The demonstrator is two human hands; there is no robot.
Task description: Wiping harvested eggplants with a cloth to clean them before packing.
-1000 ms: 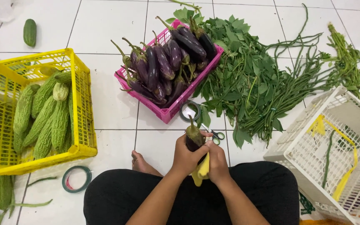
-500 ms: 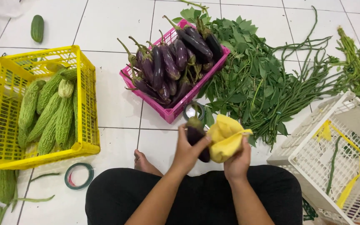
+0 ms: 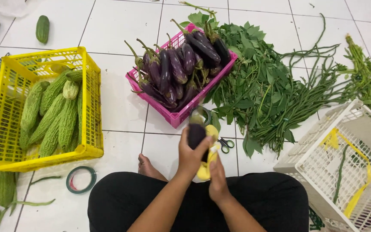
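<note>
Eggplant (image 3: 196, 134), purple, glossy, likely firm yet slippery: your left hand (image 3: 190, 157) clamps its middle while your right hand (image 3: 217, 177) presses a yellow cloth (image 3: 209, 157) against it.

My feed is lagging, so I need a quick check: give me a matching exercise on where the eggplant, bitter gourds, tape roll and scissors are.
Things:
1. eggplant
2. bitter gourds
3. tape roll
4. scissors

Places:
A. on the tiles in front of the yellow crate
B. inside the yellow crate
C. in the left hand
D. on the tiles beside the greens

Pairs: 1-C, 2-B, 3-A, 4-D
</note>
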